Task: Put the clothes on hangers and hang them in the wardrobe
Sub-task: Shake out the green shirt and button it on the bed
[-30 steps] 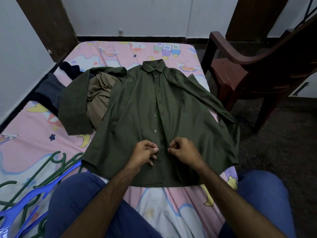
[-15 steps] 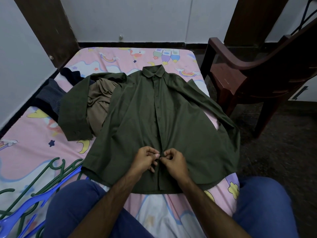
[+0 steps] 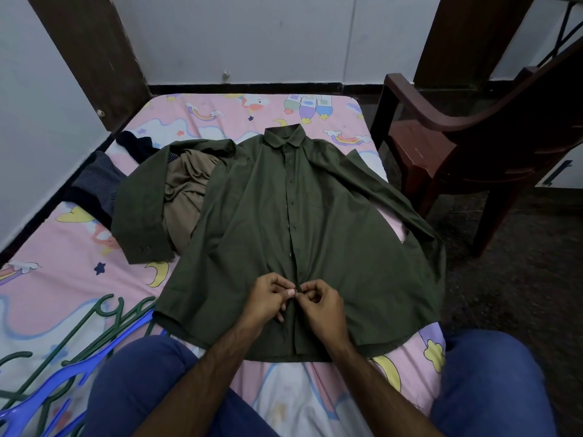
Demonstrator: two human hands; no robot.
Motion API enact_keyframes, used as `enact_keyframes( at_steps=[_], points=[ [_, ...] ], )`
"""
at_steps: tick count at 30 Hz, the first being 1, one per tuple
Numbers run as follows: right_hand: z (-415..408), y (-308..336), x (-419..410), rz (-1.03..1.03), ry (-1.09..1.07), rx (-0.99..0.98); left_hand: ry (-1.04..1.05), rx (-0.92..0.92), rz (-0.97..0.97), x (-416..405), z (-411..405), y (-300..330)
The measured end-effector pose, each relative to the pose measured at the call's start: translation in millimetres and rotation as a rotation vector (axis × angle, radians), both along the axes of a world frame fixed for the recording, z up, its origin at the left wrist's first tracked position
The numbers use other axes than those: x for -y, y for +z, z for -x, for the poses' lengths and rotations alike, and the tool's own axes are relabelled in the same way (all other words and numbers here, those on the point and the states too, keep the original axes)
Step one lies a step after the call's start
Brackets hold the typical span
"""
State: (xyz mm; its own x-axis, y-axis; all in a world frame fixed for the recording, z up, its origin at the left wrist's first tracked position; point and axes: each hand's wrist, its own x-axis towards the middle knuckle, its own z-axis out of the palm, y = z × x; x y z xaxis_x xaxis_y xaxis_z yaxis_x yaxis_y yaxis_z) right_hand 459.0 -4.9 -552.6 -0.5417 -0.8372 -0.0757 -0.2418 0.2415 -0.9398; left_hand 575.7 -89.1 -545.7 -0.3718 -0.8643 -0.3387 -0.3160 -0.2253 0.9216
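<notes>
A dark green shirt (image 3: pixel 331 222) lies flat on the bed, collar away from me, its front buttoned most of the way down. My left hand (image 3: pixel 268 299) and my right hand (image 3: pixel 320 305) meet at the lower part of the button placket, and both pinch the fabric there, fingertips touching. The shirt's left sleeve folds over a tan garment (image 3: pixel 186 197). Green hangers (image 3: pixel 104 313) and a blue hanger (image 3: pixel 47 402) lie on the bed at the lower left. No wardrobe is in view.
The bed (image 3: pixel 63 294) has a pink cartoon sheet. Dark blue and striped clothes (image 3: pixel 97 181) lie at its left edge by the wall. A brown wooden armchair (image 3: pixel 467 143) stands right of the bed on a dark floor. My knees in blue trousers (image 3: pixel 489 383) frame the bottom.
My hands have come together on the placket; a second ago they were apart with the shirt front open between them. The view has tilted slightly downward.
</notes>
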Motion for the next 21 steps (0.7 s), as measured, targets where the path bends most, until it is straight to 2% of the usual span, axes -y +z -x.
enact_keyframes(
  at_steps=[9,16,21],
  points=[
    [1,1,-6,0.047,0.075,0.026,0.041,-0.06,-0.015,-1,2,5],
    [8,5,-8,0.004,0.198,0.093,0.037,0.031,0.005,2,3,4],
    [14,2,-5,-0.035,0.176,0.069,0.052,0.06,0.044,1,2,4]
  ],
)
